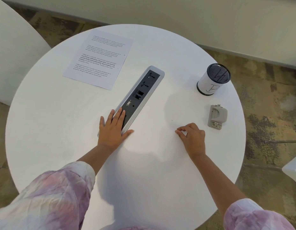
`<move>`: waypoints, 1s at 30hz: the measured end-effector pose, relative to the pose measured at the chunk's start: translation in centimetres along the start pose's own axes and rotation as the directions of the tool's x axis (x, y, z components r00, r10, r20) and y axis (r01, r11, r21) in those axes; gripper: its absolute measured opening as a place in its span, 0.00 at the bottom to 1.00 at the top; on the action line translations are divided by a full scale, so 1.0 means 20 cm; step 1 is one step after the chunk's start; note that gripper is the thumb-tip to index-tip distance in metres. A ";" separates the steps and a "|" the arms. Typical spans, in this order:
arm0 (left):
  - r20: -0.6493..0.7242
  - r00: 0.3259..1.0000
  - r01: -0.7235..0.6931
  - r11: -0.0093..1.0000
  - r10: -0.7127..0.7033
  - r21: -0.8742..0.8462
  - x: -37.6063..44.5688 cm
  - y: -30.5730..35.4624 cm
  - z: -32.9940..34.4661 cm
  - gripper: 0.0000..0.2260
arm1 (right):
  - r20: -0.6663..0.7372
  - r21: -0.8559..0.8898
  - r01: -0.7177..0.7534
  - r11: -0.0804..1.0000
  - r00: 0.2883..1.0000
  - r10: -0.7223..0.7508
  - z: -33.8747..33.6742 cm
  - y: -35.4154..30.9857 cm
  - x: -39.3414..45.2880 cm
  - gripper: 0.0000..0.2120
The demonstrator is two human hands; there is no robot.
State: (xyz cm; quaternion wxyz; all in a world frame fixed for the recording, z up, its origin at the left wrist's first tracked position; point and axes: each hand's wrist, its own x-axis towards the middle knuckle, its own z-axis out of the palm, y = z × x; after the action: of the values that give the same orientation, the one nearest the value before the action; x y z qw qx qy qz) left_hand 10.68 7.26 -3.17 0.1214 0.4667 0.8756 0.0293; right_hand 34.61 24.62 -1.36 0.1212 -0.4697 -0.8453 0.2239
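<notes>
Resting: left hand [113,128] flat, palm down, holding nothing.
Left fingers [120,113]: straight and slightly spread, lying across the near end of the panel [140,92]; the thumb points out to the right, on the table [61,130] just by the panel's near corner.
Panel: grey-rimmed socket strip sunk in the table, running from under the left fingers away and to the right; its sockets and ports lie beyond the fingertips, uncovered.
Right hand [192,138]: on the table, fingers curled in, thumb and forefinger tips meeting; nothing shows between them.
Right fingertips [178,130]: touching bare table, well apart from the left thumb, right of the panel's near end.
Punch [216,117]: grey, lying beyond and to the right of the right knuckles; near, not touched.
Cup [211,80]: white wrap marked B, dark mesh inside, upright; farther from the right fingers than the punch.
Sheet [99,60]: printed paper, flat, well beyond the left fingertips and to their left.
Sleeves [52,196]: purple-and-white cloth, ending on the forearms, well behind both sets of fingers.
</notes>
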 end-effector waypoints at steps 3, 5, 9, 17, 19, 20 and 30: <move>0.002 1.000 0.003 1.000 -0.003 -0.008 0.00 0.00 0.01 0.42 | -0.055 0.043 -0.023 0.999 0.998 0.026 -0.06 -0.05 0.07 0.05; 0.000 1.000 0.001 1.000 -0.001 -0.006 0.00 0.00 0.01 0.41 | -0.132 0.105 -0.047 0.993 0.989 0.061 -0.14 -0.09 0.15 0.05; -0.008 1.000 0.002 1.000 -0.002 -0.004 0.00 0.00 0.01 0.38 | -0.325 0.259 -0.108 0.960 0.926 0.192 -0.32 -0.14 0.36 0.07; -0.016 1.000 0.001 0.999 -0.001 -0.034 0.00 0.00 0.00 0.40 | -0.341 0.620 -0.220 0.753 0.789 0.511 -0.49 -0.07 0.71 0.09; -0.011 1.000 0.000 0.999 -0.001 -0.038 0.00 0.00 0.00 0.39 | -0.324 0.643 -0.226 0.732 0.786 0.527 -0.50 -0.04 0.77 0.09; -0.010 1.000 0.001 0.999 -0.001 -0.036 -0.01 0.00 0.00 0.39 | -0.306 0.668 -0.224 0.709 0.786 0.537 -0.51 -0.03 0.80 0.09; -0.005 1.000 0.010 0.999 -0.010 -0.036 -0.01 0.01 -0.01 0.39 | -0.250 0.682 -0.260 0.683 0.795 0.553 -0.54 0.09 0.93 0.12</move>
State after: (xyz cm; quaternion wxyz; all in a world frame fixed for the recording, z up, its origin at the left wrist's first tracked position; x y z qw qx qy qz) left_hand 10.85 7.24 -2.97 0.1278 0.4598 0.8776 0.0455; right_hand 30.60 44.19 7.02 0.3995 -0.6215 -0.5445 0.3969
